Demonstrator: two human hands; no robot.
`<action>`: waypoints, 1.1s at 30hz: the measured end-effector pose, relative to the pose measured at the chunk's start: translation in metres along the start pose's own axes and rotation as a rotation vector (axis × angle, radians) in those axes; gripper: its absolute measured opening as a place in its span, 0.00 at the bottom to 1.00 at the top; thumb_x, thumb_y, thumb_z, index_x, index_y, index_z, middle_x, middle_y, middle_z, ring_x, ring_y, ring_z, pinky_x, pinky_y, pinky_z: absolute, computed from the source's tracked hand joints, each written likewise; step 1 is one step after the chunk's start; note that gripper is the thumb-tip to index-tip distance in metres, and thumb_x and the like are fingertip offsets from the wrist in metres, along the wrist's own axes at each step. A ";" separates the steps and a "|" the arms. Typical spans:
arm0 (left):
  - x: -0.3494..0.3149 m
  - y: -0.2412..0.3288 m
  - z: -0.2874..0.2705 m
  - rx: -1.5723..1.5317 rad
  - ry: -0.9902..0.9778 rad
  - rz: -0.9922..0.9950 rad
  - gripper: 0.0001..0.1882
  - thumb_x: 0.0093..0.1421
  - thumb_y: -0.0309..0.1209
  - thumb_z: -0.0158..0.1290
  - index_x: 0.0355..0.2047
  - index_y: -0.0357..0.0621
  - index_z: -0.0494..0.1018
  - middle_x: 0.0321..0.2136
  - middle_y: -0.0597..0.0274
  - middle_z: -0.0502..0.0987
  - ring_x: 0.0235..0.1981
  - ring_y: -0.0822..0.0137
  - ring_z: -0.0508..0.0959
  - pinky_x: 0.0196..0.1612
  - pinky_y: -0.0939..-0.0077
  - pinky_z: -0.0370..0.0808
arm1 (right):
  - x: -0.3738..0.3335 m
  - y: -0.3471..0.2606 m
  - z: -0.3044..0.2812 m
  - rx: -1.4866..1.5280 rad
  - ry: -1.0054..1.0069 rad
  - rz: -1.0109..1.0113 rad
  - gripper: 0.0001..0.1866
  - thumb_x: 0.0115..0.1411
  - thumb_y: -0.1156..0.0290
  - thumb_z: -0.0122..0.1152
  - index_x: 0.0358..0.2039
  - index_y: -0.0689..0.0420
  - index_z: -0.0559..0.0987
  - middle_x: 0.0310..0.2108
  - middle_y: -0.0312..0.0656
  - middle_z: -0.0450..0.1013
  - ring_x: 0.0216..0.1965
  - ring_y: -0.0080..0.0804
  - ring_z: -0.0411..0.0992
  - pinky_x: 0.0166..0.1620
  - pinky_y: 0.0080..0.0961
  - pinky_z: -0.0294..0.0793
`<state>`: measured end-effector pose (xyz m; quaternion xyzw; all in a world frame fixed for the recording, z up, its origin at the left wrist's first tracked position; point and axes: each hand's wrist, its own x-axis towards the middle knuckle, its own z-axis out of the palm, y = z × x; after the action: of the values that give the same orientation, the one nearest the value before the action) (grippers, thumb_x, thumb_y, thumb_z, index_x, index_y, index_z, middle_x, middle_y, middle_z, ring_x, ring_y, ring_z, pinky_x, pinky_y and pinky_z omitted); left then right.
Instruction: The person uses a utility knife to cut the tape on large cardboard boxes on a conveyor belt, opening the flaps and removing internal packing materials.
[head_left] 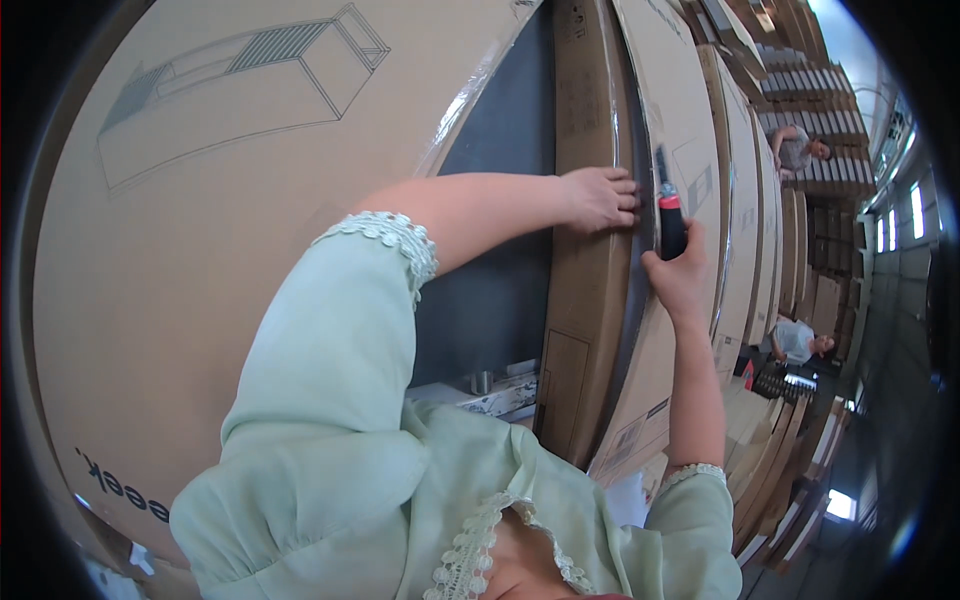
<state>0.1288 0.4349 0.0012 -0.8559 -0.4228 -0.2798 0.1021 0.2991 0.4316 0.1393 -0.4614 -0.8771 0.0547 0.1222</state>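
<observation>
My right hand [683, 265] is closed around a box cutter [671, 218] with a black handle and a red collar. Its blade points away from me, beside the edge of a tall cardboard carton [640, 390] with a dark gap along its left side. Across my body reaches my left arm. My left hand [598, 200] rests on a narrow brown carton [583, 300], fingers stretched apart toward the dark gap. Nothing shows in that hand; its fingertips are partly lost in shadow.
A large carton [230, 250] with a line drawing fills the left side. Between cartons lies a dark grey surface [490, 290]. Stacked flat boxes [810, 100] line the right, where one person [795, 150] and another [795, 341] stand farther off.
</observation>
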 end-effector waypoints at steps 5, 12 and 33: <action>0.015 0.005 0.016 0.027 0.059 0.067 0.14 0.56 0.34 0.47 0.42 0.53 0.73 0.44 0.64 0.74 0.51 0.63 0.71 0.57 0.67 0.63 | -0.008 0.002 0.003 0.111 -0.046 0.042 0.26 0.41 0.75 0.62 0.44 0.60 0.69 0.28 0.43 0.71 0.30 0.35 0.71 0.37 0.30 0.72; -0.014 0.007 -0.049 -0.054 -0.062 0.022 0.18 0.42 0.32 0.61 0.36 0.51 0.74 0.36 0.67 0.75 0.46 0.67 0.72 0.49 0.73 0.67 | -0.015 -0.004 0.002 0.134 -0.084 0.055 0.27 0.42 0.74 0.62 0.46 0.59 0.69 0.31 0.44 0.71 0.33 0.37 0.71 0.40 0.30 0.72; -0.054 0.019 -0.038 0.028 -0.158 -0.078 0.22 0.51 0.38 0.53 0.49 0.60 0.71 0.47 0.72 0.72 0.55 0.72 0.64 0.55 0.64 0.56 | -0.027 -0.051 0.059 -0.302 -0.130 0.307 0.36 0.45 0.72 0.62 0.56 0.58 0.60 0.47 0.57 0.70 0.49 0.55 0.70 0.50 0.42 0.71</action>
<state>0.1020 0.3715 0.0030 -0.8567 -0.4663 -0.2093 0.0696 0.2577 0.3820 0.0884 -0.5979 -0.8009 -0.0297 -0.0148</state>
